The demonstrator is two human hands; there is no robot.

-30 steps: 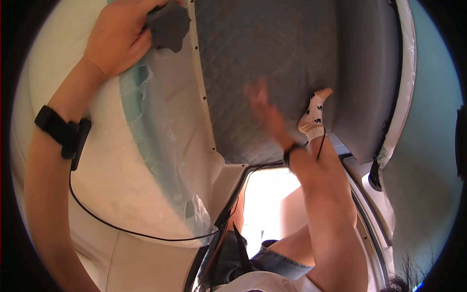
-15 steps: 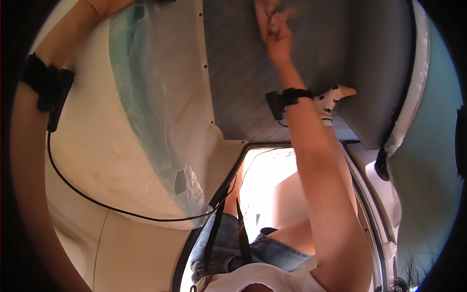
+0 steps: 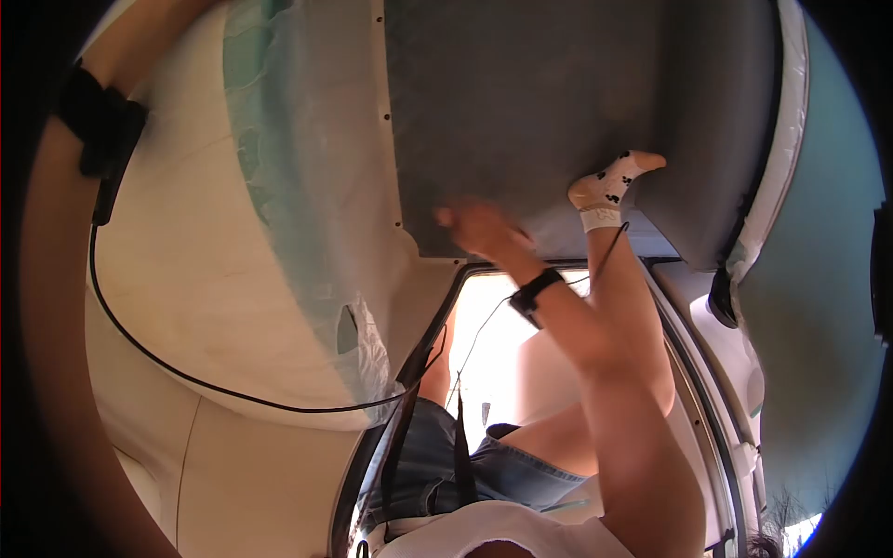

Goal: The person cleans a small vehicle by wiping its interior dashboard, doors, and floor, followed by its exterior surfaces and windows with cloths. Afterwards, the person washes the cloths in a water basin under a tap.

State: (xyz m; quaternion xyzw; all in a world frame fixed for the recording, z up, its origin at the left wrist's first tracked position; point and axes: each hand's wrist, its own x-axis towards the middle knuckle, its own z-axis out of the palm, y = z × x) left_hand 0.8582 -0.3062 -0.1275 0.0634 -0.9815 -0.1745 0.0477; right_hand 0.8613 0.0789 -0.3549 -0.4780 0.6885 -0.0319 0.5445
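Note:
My right hand (image 3: 484, 231) hovers or rests low over the dark grey carpet-like floor (image 3: 521, 121), just above the door sill. Motion smears its fingers, so whether they hold anything is unclear. A black strap with a small box (image 3: 537, 293) is on that wrist. My left arm stretches up along the left side, and its hand is past the top edge of the view. Its wrist carries a black strapped device (image 3: 98, 121) with a cable. Beside that arm is a cream seat (image 3: 186, 270) with a teal band (image 3: 270, 186) and clear plastic film (image 3: 372, 363).
My socked foot (image 3: 606, 186) is on the grey floor to the right of the hand. A black cable (image 3: 233, 402) loops across the seat. Black-edged door frame (image 3: 372, 446) surrounds the bright opening. A blue-teal panel (image 3: 819, 279) stands at the right.
My right hand has come down from the top of the grey floor toward the door sill. My left hand has slipped out of view at the top. The camera view has shifted slightly.

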